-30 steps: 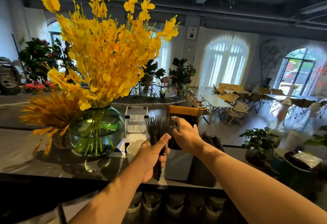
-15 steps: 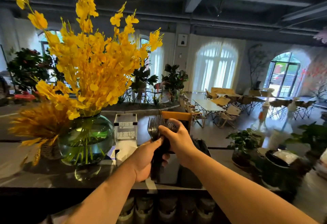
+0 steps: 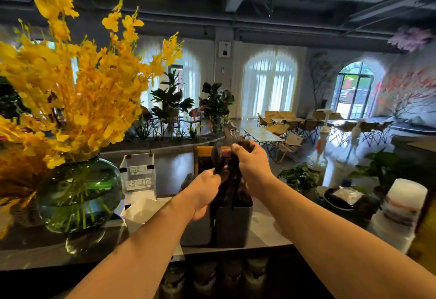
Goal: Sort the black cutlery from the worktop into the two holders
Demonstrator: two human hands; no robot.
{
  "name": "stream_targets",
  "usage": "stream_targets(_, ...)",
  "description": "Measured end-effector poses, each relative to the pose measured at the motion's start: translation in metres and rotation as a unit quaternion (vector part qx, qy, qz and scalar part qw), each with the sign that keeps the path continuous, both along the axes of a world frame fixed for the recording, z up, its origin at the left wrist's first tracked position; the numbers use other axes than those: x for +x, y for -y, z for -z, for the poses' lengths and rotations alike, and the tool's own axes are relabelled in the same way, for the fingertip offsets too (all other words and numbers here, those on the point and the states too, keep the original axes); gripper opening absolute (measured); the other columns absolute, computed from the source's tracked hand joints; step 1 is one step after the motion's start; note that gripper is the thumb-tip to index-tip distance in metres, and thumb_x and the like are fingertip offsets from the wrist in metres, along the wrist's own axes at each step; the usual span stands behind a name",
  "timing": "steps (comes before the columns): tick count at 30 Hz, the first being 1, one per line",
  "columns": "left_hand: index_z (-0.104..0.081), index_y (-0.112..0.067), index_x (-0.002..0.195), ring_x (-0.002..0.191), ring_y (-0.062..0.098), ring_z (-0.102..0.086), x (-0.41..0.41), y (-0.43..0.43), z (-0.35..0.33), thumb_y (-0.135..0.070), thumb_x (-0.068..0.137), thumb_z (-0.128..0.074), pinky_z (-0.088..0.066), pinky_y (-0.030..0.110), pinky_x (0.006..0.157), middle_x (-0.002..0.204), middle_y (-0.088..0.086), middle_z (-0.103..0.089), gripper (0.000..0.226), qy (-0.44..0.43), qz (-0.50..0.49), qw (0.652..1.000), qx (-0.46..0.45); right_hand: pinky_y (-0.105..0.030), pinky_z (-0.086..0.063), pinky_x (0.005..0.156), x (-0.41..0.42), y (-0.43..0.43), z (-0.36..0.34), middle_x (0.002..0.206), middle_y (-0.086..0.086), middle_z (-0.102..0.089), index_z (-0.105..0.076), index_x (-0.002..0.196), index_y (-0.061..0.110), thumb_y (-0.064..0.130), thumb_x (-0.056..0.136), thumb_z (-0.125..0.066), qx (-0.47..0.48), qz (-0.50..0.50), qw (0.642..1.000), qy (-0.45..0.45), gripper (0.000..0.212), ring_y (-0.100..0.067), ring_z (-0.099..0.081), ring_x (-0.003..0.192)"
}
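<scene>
Two dark grey square holders stand side by side on the worktop: the right holder and, mostly behind my left wrist, the left holder. My left hand grips a bundle of black forks by the handles, tines up, over the holders. My right hand is closed around more black cutlery, whose lower ends reach into the right holder. The two hands touch. Blur hides the single pieces.
A green glass vase of yellow flowers stands at the left. A clear acrylic box with a white napkin is beside the holders. Potted plants, a dark bowl and stacked white cups crowd the right.
Both hands have moved to the right with the cutlery. My right hand has closed over part of the bundle and lowered it toward the right holder. The view has swung left.
</scene>
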State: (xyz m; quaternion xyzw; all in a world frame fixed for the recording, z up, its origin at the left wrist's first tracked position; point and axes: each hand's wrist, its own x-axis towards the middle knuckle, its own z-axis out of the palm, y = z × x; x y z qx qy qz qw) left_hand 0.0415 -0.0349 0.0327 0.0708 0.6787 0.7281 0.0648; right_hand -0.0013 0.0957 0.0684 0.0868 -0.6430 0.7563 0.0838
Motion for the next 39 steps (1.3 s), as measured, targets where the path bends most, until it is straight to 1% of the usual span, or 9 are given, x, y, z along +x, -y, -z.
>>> stream_targets(3,-0.074,-0.014,0.115,0.107,0.028,-0.073,-0.028,-0.015,0.003,-0.022,0.112,-0.042,-0.057,0.047,0.100,0.112,0.012,-0.078,0.033,-0.043,-0.100,0.993,-0.036,-0.044,-0.061,0.064,-0.017,-0.020,-0.005,0.081,-0.016,-0.072,-0.057,0.100,0.012,0.014,0.108,-0.056,-0.098,0.081,0.992,-0.003,0.008,-0.029,-0.070,0.066)
stream_targets(5,-0.076,-0.018,0.103,0.084,0.021,-0.070,-0.041,-0.021,0.005,-0.028,0.111,-0.048,-0.058,0.040,0.082,0.088,0.002,-0.075,0.031,-0.081,-0.163,0.983,-0.023,-0.035,-0.051,0.053,-0.027,-0.033,-0.007,0.069,-0.008,-0.058,-0.052,0.097,0.014,0.015,0.109,-0.054,-0.126,0.130,0.983,-0.014,0.012,-0.020,-0.054,0.053)
stream_targets(8,-0.074,-0.018,0.093,0.056,0.014,-0.041,-0.057,-0.030,0.004,-0.027,0.109,-0.051,-0.036,0.031,0.055,0.061,-0.005,-0.048,0.029,-0.100,-0.205,0.973,0.028,-0.032,-0.034,0.045,-0.039,-0.041,-0.004,0.060,-0.002,-0.046,-0.049,0.098,0.015,0.022,0.105,-0.063,-0.161,0.132,0.978,-0.023,0.017,-0.016,-0.039,0.046)
stream_targets(12,-0.073,-0.021,0.080,0.060,0.014,-0.047,-0.066,-0.043,0.000,-0.048,0.100,-0.062,-0.040,0.032,0.061,0.058,-0.009,-0.047,0.036,-0.094,-0.242,0.965,0.030,-0.030,-0.035,0.041,-0.053,-0.033,0.004,0.057,-0.005,-0.046,-0.049,0.096,0.014,0.026,0.095,-0.078,-0.182,0.124,0.974,-0.046,0.031,-0.018,-0.039,0.042)
stream_targets(20,-0.070,-0.016,0.079,0.049,0.004,-0.055,-0.078,-0.055,0.013,-0.039,0.102,-0.063,-0.044,0.019,0.048,0.059,-0.005,-0.061,0.034,-0.126,-0.298,0.946,-0.012,-0.033,-0.044,0.049,-0.074,-0.012,0.036,0.063,-0.012,-0.054,-0.049,0.079,0.018,0.021,0.091,-0.082,-0.151,0.144,0.975,-0.081,0.035,-0.023,-0.051,0.050)
stream_targets(24,-0.068,-0.013,0.087,0.066,0.010,-0.070,-0.081,-0.057,0.022,-0.023,0.095,-0.074,-0.064,0.043,0.072,0.069,-0.003,-0.070,0.014,-0.150,-0.293,0.943,0.036,-0.029,-0.047,0.043,-0.067,-0.016,0.055,0.064,-0.013,-0.057,-0.051,0.090,0.009,0.010,0.094,-0.078,-0.116,0.098,0.987,-0.057,0.028,-0.022,-0.054,0.049)
stream_targets(28,-0.061,-0.020,0.107,0.078,0.029,-0.076,-0.078,-0.056,0.022,-0.023,0.092,-0.079,-0.065,0.054,0.075,0.086,0.011,-0.074,0.024,-0.168,-0.302,0.935,0.080,-0.033,-0.053,0.050,-0.059,-0.023,0.046,0.065,-0.009,-0.064,-0.058,0.092,0.008,0.007,0.091,-0.081,-0.132,0.043,0.990,-0.031,0.023,-0.023,-0.060,0.054)
stream_targets(35,-0.060,-0.026,0.107,0.073,0.009,-0.072,-0.067,-0.054,0.017,-0.033,0.101,-0.066,-0.059,0.030,0.068,0.079,-0.009,-0.074,0.011,-0.215,-0.281,0.927,0.126,-0.035,-0.054,0.063,-0.048,-0.024,0.036,0.094,-0.012,-0.074,-0.065,0.115,0.016,0.016,0.084,-0.087,-0.122,-0.085,0.989,0.017,0.038,-0.023,-0.067,0.073)
stream_targets(39,-0.068,-0.017,0.108,0.076,0.000,-0.069,-0.066,-0.050,0.019,-0.052,0.102,-0.055,-0.051,0.013,0.064,0.086,-0.008,-0.072,0.037,-0.194,-0.326,0.925,0.029,-0.035,-0.061,0.075,-0.041,-0.014,0.037,0.101,-0.014,-0.076,-0.068,0.112,0.011,0.014,0.091,-0.081,-0.061,-0.071,0.995,-0.026,0.026,-0.024,-0.073,0.087)
